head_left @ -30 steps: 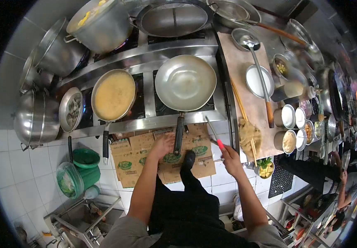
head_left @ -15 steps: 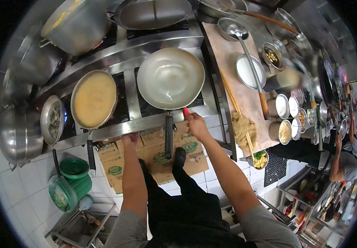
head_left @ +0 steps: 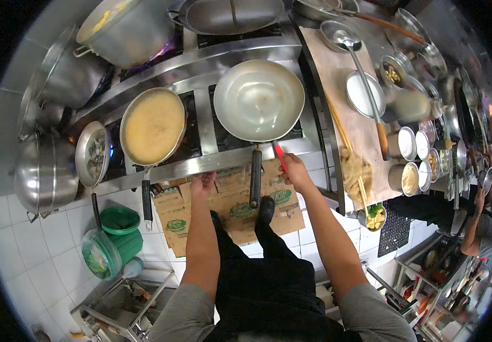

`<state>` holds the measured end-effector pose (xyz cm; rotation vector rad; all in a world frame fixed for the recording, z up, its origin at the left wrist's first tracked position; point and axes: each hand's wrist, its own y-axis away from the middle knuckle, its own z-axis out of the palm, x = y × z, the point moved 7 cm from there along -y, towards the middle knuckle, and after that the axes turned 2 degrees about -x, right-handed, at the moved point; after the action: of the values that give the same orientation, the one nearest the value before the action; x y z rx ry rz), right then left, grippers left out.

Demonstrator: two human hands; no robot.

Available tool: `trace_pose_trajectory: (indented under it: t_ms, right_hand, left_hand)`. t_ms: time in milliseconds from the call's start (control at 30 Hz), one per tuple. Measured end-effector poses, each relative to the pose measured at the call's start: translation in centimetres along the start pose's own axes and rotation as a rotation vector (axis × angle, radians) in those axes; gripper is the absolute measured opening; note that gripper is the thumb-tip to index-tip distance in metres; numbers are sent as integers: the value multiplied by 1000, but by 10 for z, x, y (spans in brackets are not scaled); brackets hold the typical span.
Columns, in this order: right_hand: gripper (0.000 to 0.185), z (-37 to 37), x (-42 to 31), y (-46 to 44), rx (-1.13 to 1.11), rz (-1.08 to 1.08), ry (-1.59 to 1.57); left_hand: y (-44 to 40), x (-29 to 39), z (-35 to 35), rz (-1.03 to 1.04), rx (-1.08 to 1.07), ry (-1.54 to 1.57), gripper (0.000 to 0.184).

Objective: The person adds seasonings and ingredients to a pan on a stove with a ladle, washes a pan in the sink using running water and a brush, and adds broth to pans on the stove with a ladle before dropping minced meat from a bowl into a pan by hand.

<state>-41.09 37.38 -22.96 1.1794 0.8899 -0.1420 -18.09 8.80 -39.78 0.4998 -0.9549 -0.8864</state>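
My right hand [head_left: 295,172] is closed around a slim red stick, which looks like a lighter [head_left: 280,157]. Its tip is near the lower rim of a wide metal frying pan [head_left: 259,100]. This pan sits on a burner with nothing in it, and its black handle [head_left: 255,178] points toward me. Under the stove's front edge, my left hand [head_left: 203,184] has curled fingers at the knob area; what they grip is hidden. Left of the pan, a second pan of yellowish liquid [head_left: 153,126] rests on the stove.
A smaller pan with dark pieces [head_left: 93,155] stands farther left. Large pots [head_left: 134,40] line the back. On the right counter [head_left: 328,74] lie a ladle [head_left: 365,91], chopsticks [head_left: 340,125] and several containers. Cardboard [head_left: 229,216] covers the floor; a green bin [head_left: 126,251] stands left. Another person [head_left: 480,228] works at far right.
The view has shifted, so the stove appears farther right. More of the red lighter shows in my right hand, now tilted up toward the pan. My left hand stays at the stove's front edge.
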Motion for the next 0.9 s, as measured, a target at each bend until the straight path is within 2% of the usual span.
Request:
trace_pose_trajectory:
  t_ms: [100,200,267,333,400,467,567,667,833,900]
  right_hand:
    - [35,-12,12,12,-24,-13,21]
    - [35,-10,7,14,-50,-18,7]
    - [35,-10,7,17,-35,3,-5]
    - [35,-11,9,15,-43,2,-24]
    - [36,-15,12,16,-42,2,-37]
    - [37,-16,14,15,-44,4,-47]
    - [38,-19,17,17,-37,0,-38]
    - [39,-20,19,18,-49,-25,-52]
    - [40,-20,19,19,-64,-3,-86]
    - [41,-19,17,20,-59,5,-79]
  left_hand:
    - [-45,-19,-37,-339,-262,9,28]
    - [-37,-14,-18,-203,-426,-22,26]
    - [-8,-12,2,-63,-148,50,24]
    - [47,-4,46,-73,203,144,23]
    - [0,-15,4,-124,-15,87,23]
    - [4,-12,12,-124,-53,59,23]
    - [16,-10,24,-35,36,82,22]
    - [10,-12,22,48,-87,88,22]
    - [-4,-11,13,64,-130,-143,24]
    - [-2,-11,12,38,-78,-123,25]
